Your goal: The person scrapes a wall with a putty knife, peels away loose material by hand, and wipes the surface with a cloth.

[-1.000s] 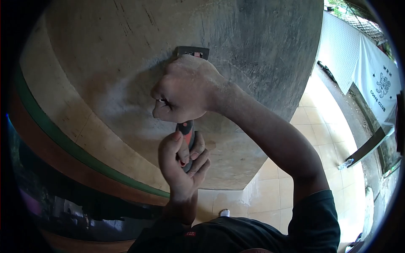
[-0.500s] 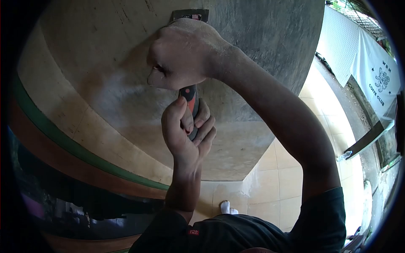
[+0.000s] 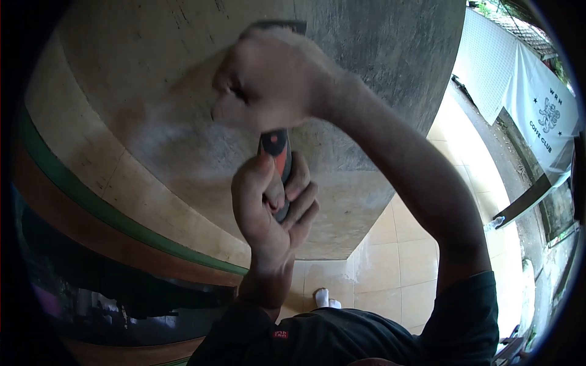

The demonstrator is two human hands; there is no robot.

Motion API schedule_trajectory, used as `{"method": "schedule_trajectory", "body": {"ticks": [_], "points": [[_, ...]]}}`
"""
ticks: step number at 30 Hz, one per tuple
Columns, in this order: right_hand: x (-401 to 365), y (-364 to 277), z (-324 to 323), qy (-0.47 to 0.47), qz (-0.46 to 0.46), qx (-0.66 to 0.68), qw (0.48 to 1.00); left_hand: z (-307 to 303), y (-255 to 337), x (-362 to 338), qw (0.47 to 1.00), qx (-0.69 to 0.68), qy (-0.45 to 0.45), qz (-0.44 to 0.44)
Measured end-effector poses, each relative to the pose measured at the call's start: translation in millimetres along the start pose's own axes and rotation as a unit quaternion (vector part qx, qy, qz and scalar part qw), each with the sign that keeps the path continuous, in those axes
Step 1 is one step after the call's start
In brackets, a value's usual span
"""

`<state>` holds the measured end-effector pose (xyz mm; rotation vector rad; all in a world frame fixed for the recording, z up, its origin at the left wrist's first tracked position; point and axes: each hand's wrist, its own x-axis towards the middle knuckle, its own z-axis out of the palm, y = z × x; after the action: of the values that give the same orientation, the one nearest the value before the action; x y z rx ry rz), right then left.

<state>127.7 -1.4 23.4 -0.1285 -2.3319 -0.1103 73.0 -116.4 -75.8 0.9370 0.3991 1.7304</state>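
A scraper (image 3: 273, 144) with a black and red handle lies against the grey plastered wall (image 3: 390, 55), its blade pointing away from me. My left hand (image 3: 271, 198) is wrapped round the lower handle, thumb along the near side. Above it, my right hand (image 3: 268, 82) is closed in a fist over the scraper's neck and the base of the blade, slightly blurred. Only the dark edge of the wide metal blade (image 3: 298, 27) shows beyond the knuckles; the rest of it is hidden.
A green band (image 3: 122, 222) and a brown wooden frame (image 3: 110, 247) run along the left, beside dark glass (image 3: 152, 305). Below are floor tiles (image 3: 378, 268) and a foot (image 3: 322, 297). A white banner (image 3: 537, 110) hangs at right.
Both hands and the scraper have shifted slightly down toward me, the left hand more so. More of the handle shows between the hands, and the blade is less visible.
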Motion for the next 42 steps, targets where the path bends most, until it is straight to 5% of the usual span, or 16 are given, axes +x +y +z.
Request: {"method": "schedule_trajectory", "body": {"ticks": [3,8,20,26,32,35,42], "points": [[-6.0,1.7,3.6,-0.054,-0.006,-0.078,0.995,-3.9,-8.4,-4.4,1.0,-0.015,-0.004,0.009],[26.0,15.3,-10.2,-0.005,-0.013,-0.064,0.998,5.7,5.8,32.8,0.999,0.012,0.016,0.046],[11.5,11.5,-23.3,-0.029,0.034,-0.1,0.994,15.0,-0.3,22.9,1.0,-0.002,0.0,0.008],[-12.6,17.2,-23.3,-0.032,-0.026,-0.095,0.995,19.8,-11.8,7.5,0.999,0.006,-0.005,-0.034],[-2.9,9.0,-39.1,-0.047,0.057,-0.106,0.992,23.3,-11.3,18.9,0.999,0.004,-0.032,0.008],[-25.7,12.4,-24.2,-0.013,-0.041,-0.062,0.997,15.7,-22.5,-1.1,0.999,-0.015,-0.03,-0.029],[0.7,15.6,-45.8,-0.029,0.018,-0.068,0.997,27.3,-6.9,31.8,0.999,-0.009,-0.032,0.002]]}}
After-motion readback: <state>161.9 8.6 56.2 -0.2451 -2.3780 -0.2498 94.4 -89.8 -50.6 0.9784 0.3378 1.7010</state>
